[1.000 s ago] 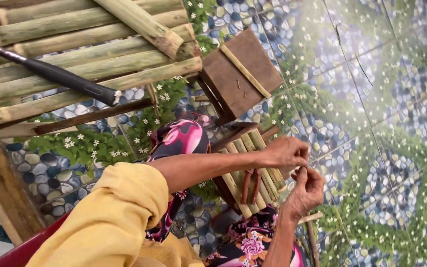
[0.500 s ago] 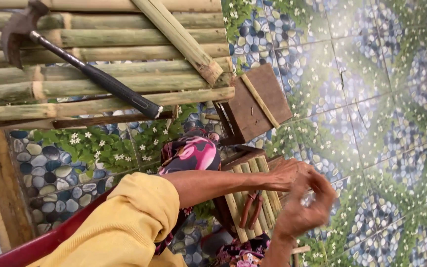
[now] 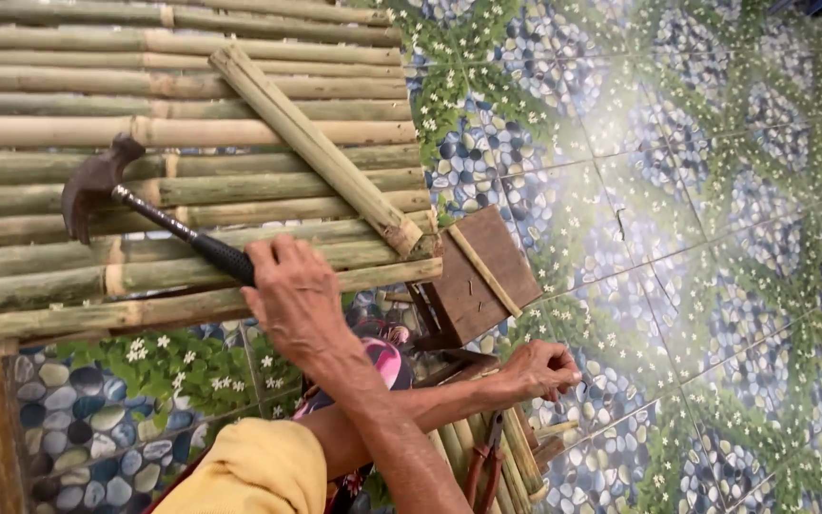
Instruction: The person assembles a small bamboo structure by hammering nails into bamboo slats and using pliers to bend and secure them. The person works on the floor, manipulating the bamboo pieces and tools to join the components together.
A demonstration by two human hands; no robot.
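The right hand (image 3: 297, 300) is closed around the black grip of a hammer (image 3: 135, 214). The hammer has a dark, worn metal head with a claw and a slim dark shaft; it lies slantwise across a bamboo rack (image 3: 173, 124), head to the upper left, grip at the rack's lower edge. The rack is made of pale green-yellow bamboo poles laid side by side. One split bamboo piece (image 3: 316, 148) lies diagonally over them, its lower end at the rack's right corner.

The left hand (image 3: 539, 371) is curled shut, fingers (image 3: 563, 376) bunched at the tips; whether anything is pinched there cannot be told. It hangs just above a bundle of short bamboo strips (image 3: 501, 457), where red-handled pliers (image 3: 482, 466) rest. A brown wooden block (image 3: 478, 276) with a thin bamboo sliver on it sits between rack and left hand. The floor (image 3: 696, 190) is tiled in a pebble-and-flower pattern. A yellow sleeve (image 3: 249, 471) covers the left upper arm.
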